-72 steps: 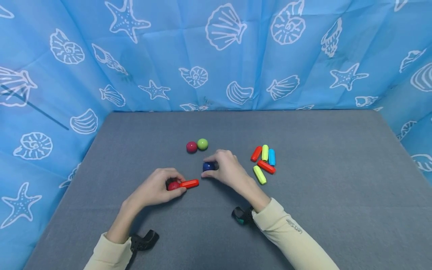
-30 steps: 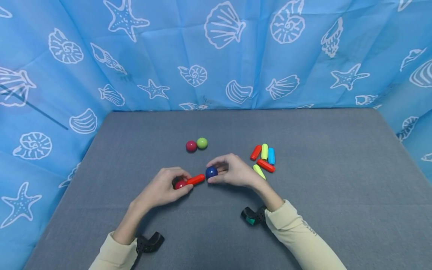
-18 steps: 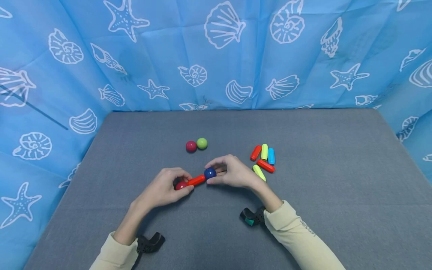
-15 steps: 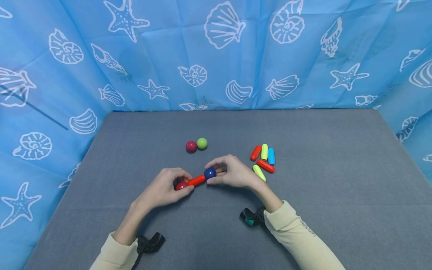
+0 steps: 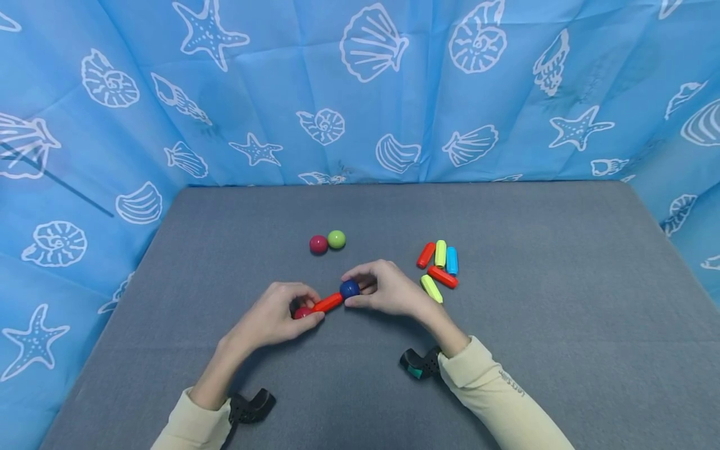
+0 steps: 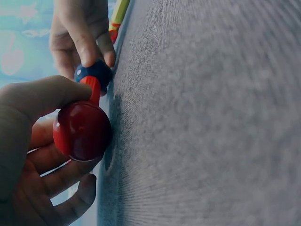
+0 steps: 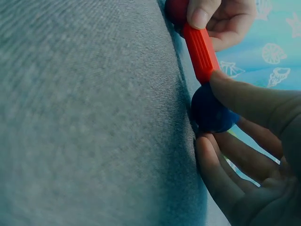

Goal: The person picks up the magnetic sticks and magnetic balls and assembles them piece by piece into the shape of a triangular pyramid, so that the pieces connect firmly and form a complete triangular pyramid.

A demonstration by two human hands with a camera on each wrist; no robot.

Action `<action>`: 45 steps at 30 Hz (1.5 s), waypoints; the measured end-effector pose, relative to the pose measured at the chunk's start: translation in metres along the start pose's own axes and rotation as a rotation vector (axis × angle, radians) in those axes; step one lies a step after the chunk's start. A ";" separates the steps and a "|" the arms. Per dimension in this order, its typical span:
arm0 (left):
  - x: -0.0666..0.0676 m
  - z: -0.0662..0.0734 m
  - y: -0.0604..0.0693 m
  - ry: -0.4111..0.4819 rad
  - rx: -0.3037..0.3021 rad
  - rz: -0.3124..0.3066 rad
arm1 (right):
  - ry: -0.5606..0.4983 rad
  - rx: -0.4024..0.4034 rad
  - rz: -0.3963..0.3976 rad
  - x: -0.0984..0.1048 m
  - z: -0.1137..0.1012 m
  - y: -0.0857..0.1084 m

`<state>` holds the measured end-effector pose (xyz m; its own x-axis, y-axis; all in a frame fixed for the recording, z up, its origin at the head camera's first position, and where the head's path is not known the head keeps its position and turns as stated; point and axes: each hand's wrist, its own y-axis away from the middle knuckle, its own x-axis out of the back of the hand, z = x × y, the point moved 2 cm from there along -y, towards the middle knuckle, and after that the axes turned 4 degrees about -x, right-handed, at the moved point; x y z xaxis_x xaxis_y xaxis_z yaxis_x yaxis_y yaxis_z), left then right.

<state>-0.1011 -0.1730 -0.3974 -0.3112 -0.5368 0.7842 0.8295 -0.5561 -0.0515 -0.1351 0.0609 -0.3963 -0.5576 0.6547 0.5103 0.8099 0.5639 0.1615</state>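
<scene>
My left fingers (image 5: pixel 304 290) pinch the red stick (image 5: pixel 329 302) next to the red ball (image 6: pixel 82 132). Its long axis runs rightward and slightly away from me, low at the worktop (image 5: pixel 551 281), the far end meeting the blue ball (image 5: pixel 349 289) pinched in my right fingers (image 7: pixel 237 92).

Bright in head view | dimmer, bluish in wrist views | glinting off red ball (image 6: pixel 82 132) | blurring across tabletop (image 6: pixel 225 141)
</scene>
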 end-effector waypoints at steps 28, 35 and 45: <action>-0.005 0.007 -0.007 0.140 0.109 -0.068 | 0.211 0.100 0.219 0.027 -0.019 0.036; -0.002 0.003 -0.009 0.201 0.175 -0.009 | 0.295 0.044 0.285 0.040 -0.012 0.051; -0.001 -0.005 -0.005 0.315 0.246 -0.070 | 0.475 -0.194 0.327 0.054 -0.002 0.071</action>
<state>-0.1074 -0.1726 -0.4011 -0.4664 -0.6920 0.5510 0.8754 -0.4505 0.1751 -0.1077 0.1352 -0.3552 -0.1681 0.4568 0.8735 0.9687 0.2406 0.0606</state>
